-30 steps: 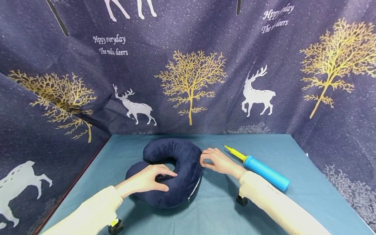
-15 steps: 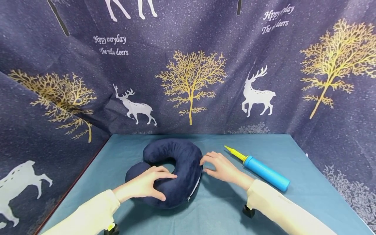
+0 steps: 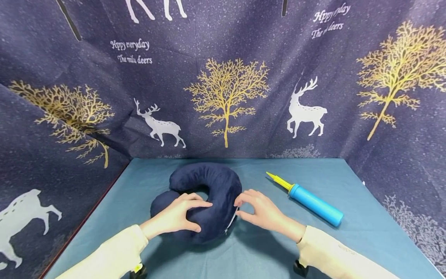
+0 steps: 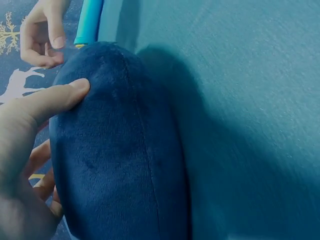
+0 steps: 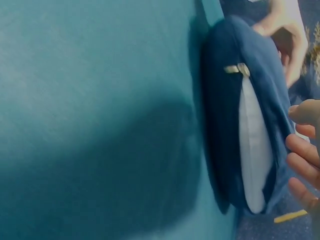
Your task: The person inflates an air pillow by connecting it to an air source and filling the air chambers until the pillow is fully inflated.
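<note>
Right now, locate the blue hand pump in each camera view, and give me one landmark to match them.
Head: blue hand pump lies on the teal cloth, right of centre, past the right hand.
Left wrist: only a blue strip at the top edge.
Right wrist: not in it.
Shared landmark: the navy neck pillow.

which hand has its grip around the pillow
The left hand: its fingers and thumb curl round the navy neck pillow. The right hand only fingers the open zipper edge.
</note>
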### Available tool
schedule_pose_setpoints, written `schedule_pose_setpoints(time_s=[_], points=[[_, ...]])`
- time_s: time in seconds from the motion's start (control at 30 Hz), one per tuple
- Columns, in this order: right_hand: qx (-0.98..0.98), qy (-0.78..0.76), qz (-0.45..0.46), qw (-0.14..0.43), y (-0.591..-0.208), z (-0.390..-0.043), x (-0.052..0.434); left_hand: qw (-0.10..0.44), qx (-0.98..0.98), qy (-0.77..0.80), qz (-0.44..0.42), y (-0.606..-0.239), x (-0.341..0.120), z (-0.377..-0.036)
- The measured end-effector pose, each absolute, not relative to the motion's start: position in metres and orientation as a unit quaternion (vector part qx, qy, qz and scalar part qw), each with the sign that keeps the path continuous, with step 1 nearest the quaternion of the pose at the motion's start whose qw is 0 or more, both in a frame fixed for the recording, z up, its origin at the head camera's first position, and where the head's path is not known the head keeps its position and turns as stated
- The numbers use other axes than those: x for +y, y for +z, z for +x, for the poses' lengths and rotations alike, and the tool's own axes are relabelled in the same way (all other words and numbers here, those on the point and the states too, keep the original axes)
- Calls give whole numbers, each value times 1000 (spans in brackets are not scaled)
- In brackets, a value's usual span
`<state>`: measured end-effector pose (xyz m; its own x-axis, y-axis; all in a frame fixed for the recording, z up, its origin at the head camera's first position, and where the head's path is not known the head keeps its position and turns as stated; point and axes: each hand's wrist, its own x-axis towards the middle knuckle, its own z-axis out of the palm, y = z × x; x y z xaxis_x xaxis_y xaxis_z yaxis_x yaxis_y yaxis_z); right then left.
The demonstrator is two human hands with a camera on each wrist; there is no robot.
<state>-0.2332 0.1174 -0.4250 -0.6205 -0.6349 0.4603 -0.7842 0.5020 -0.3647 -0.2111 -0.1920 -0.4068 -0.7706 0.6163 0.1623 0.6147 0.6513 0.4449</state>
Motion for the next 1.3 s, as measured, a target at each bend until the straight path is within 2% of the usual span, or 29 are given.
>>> schedule_pose_setpoints(time_s=[0.23, 0.37, 0.7, 1.1, 1.3], points=[[-852, 314, 411, 77, -444, -221, 114, 7, 912, 254, 321, -410, -187, -216], [-856, 320, 400, 62, -458, -215, 111, 17, 911, 260, 321, -411, -186, -218], [-847, 344, 393, 97, -476, -211, 102, 34, 908, 268, 320, -411, -188, -219], [-868, 356, 321, 127, -479, -205, 85, 43, 907, 275, 317, -411, -189, -219], [-859, 363, 336, 130, -484, -205, 85, 52, 906, 279, 315, -410, -189, -219]])
